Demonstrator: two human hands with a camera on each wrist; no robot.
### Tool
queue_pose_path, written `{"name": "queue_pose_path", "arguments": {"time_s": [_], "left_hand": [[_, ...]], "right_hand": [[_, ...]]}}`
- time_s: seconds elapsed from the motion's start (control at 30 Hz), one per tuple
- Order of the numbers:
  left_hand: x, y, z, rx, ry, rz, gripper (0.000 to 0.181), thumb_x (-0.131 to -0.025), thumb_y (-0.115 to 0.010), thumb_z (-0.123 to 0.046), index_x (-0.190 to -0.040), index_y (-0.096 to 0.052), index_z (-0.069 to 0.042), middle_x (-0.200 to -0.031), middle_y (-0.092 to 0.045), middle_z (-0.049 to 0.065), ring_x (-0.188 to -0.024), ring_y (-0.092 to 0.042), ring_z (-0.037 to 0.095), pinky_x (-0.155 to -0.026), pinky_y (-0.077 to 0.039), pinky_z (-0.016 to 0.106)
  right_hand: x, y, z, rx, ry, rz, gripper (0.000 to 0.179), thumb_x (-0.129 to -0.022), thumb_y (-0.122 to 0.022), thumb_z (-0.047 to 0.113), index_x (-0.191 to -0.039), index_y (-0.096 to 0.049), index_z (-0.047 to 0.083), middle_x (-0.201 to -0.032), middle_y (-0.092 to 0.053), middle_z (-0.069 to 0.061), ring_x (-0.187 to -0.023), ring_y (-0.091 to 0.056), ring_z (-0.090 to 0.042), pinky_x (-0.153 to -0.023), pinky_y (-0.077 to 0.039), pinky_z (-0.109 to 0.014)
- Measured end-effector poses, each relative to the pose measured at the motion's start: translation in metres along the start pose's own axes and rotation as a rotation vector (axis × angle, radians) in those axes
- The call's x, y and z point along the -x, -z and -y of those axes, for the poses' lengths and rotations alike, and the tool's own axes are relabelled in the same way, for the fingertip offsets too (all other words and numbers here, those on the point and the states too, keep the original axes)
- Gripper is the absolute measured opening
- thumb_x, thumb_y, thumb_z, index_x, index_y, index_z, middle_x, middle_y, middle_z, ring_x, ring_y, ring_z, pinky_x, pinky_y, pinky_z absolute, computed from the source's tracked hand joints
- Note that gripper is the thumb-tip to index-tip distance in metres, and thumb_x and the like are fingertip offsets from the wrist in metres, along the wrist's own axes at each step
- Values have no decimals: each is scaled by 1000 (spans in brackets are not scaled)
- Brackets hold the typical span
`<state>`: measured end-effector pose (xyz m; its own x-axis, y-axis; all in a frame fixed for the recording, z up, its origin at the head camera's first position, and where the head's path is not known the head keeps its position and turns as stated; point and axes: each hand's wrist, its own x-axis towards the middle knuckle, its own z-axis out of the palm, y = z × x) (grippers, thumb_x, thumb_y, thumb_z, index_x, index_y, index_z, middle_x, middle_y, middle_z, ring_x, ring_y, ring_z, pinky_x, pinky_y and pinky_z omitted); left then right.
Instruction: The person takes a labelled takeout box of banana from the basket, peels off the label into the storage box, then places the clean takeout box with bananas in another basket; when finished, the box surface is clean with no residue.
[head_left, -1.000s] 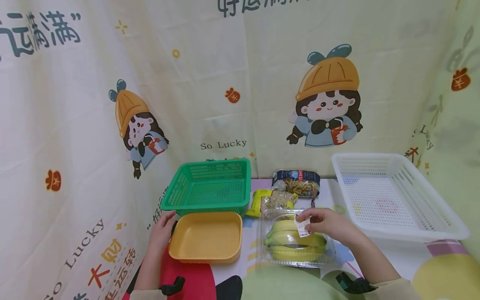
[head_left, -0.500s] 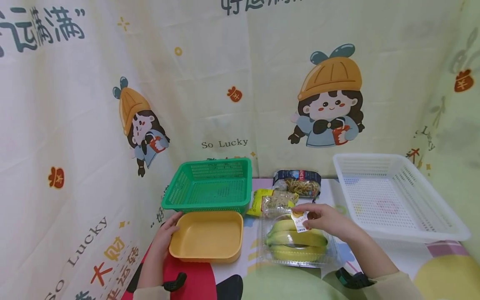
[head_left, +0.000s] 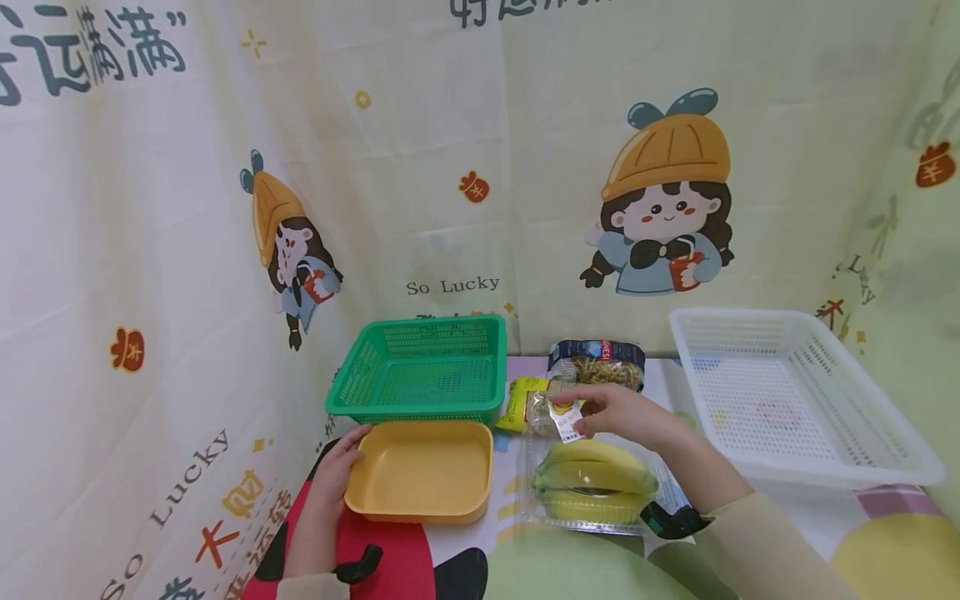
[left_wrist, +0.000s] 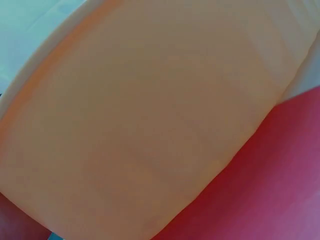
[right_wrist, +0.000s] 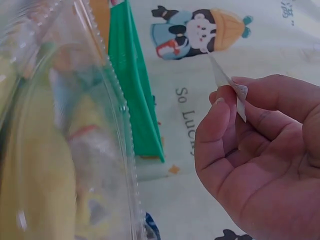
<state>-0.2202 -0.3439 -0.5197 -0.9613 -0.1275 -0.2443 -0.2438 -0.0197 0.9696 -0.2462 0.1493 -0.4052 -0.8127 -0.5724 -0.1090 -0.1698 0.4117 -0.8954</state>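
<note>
In the head view my right hand (head_left: 618,417) pinches a small white label with a banana picture (head_left: 566,422) between thumb and fingers. The right wrist view shows this label (right_wrist: 236,92) edge-on at the fingertips. Below that hand lies a clear plastic clamshell box (head_left: 531,500) with bananas (head_left: 592,479) inside; its lid seems closed. My left hand (head_left: 337,475) rests against the left rim of a yellow-orange tub (head_left: 420,471), fingers fairly straight. The tub's wall (left_wrist: 160,120) fills the left wrist view, where the hand's hold cannot be made out.
Behind the tub stands a green mesh basket (head_left: 420,408). A white mesh basket (head_left: 780,400) is at the right. Between them lie a yellow bag (head_left: 517,404), partly hidden by the right hand, and a dark pasta bag (head_left: 600,362). A printed curtain (head_left: 487,233) bounds the back and left.
My right hand has moved left and upward from over the bananas, carrying the label with it. My left hand has come onto the tub's left rim.
</note>
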Motion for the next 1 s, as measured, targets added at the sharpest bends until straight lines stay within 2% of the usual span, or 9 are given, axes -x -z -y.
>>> {"name": "queue_pose_path", "arguments": {"time_s": [0.2,0.37,0.5,0.63,0.7,0.77,0.87,1.0], "left_hand": [[-1,-5,4,15,0,-23,51,-101,-35,-6,-150,-43,-15,-160,-32,2,-142,-33,20,-88,-45,7],[0,-5,9,89,15,-37,50,-99,-39,-8,-148,-47,-18,-157,-35,-1,-132,-42,13,-90,-48,12],[3,-2,14,193,-2,35,52,-101,-38,-10,-153,-39,-17,-160,-28,0,-125,-47,5,-95,-47,14],[5,1,15,314,-18,142,53,-104,-32,-9,-156,-29,-16,-163,-21,-1,-124,-50,0,-99,-46,16],[7,1,15,330,-18,177,53,-105,-30,-9,-157,-27,-16,-164,-17,-1,-124,-50,-2,-100,-46,16],[8,2,15,341,-15,200,53,-105,-28,-9,-158,-25,-17,-165,-15,-2,-124,-50,-2,-101,-45,16],[7,3,20,338,-34,207,53,-106,-27,-11,-158,-25,-18,-166,-14,-1,-124,-50,-2,-101,-46,17],[4,2,28,307,-80,198,52,-106,-29,-14,-158,-25,-19,-165,-14,0,-124,-51,-3,-101,-46,17]], "right_hand": [[-27,-11,10,-19,22,58,46,-91,-68,16,-135,-61,25,-119,-63,-7,-85,-57,-26,-74,-52,-33],[-51,-26,18,-18,12,103,46,-90,-68,15,-133,-62,32,-130,-62,1,-85,-61,-23,-73,-53,-38],[-72,-41,24,13,-12,135,43,-89,-72,22,-128,-64,38,-128,-63,9,-88,-64,-22,-79,-55,-44],[-90,-57,31,-20,-17,185,41,-89,-72,21,-127,-66,36,-105,-67,3,-78,-60,-21,-79,-54,-46],[-99,-66,35,-22,-20,193,41,-89,-72,20,-127,-66,34,-103,-66,2,-74,-57,-20,-75,-54,-41],[-108,-74,37,-35,-25,206,41,-89,-72,18,-126,-67,32,-108,-66,2,-72,-55,-19,-73,-54,-35],[-121,-88,41,-53,-31,215,40,-87,-73,14,-125,-69,26,-129,-62,4,-79,-61,-16,-74,-57,-31],[-137,-108,43,-76,-30,242,38,-87,-73,9,-122,-71,24,-128,-63,0,-85,-64,-16,-80,-59,-35]]}}
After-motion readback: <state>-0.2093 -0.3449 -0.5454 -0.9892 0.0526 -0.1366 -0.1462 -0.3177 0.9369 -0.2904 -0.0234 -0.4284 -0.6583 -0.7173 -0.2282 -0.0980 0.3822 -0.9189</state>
